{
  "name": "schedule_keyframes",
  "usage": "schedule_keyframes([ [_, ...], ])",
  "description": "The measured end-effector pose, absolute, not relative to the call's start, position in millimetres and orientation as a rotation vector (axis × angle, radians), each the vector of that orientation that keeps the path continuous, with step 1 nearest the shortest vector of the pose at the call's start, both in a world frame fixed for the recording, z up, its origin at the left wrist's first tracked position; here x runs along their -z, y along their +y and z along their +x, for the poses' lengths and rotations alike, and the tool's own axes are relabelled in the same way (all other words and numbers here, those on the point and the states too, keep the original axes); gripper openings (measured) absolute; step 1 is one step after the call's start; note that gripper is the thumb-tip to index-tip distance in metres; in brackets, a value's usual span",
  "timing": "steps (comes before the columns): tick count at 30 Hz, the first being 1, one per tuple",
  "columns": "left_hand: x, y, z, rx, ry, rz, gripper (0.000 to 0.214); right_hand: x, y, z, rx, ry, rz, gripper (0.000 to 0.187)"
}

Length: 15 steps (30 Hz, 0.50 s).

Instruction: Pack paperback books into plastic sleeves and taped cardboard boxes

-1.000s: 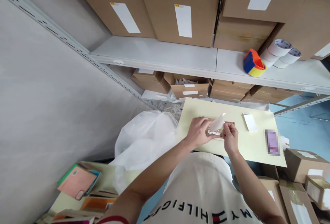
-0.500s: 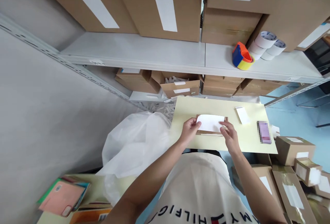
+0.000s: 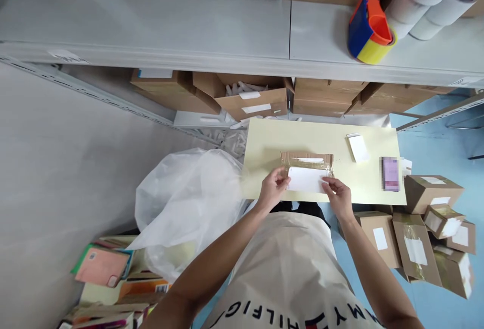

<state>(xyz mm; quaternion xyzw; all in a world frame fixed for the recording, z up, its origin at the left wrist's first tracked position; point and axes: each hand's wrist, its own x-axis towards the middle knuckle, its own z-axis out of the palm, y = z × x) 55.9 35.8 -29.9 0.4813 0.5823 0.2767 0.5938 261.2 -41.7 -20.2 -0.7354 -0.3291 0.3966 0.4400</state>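
A blank white label is stretched flat between my two hands, just over the near part of a small cardboard box. Clear tape runs across the box, and a white strip shows on its top. My left hand pinches the label's left edge. At its right edge, the thumb and fingers of my right hand grip it too. Whether the label touches the box cannot be made out. Both lie at the front of a pale yellow table.
On the table's right are a small white pad and a blurred purple item. Cartons are piled at the right. Above stands a shelf with a tape dispenser and tape rolls. A translucent plastic bag bulges at the left.
The view has tilted down and come closer to the shelf. The label has shifted toward my body, so more of the box's top shows beyond it. Both hands keep hold of it.
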Motion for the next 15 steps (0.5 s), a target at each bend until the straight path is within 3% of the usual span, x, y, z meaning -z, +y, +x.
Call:
schedule_keyframes([
  [3,34.3,50.7,68.9,-0.641,1.398,1.011,0.06,25.6,-23.8,272.2,-1.001,-0.839,-1.872,0.038],
  [15,44.7,67.6,84.1,-0.518,1.65,1.223,0.045,40.3,9.6,288.9,-0.979,-1.129,-1.978,0.043],
])
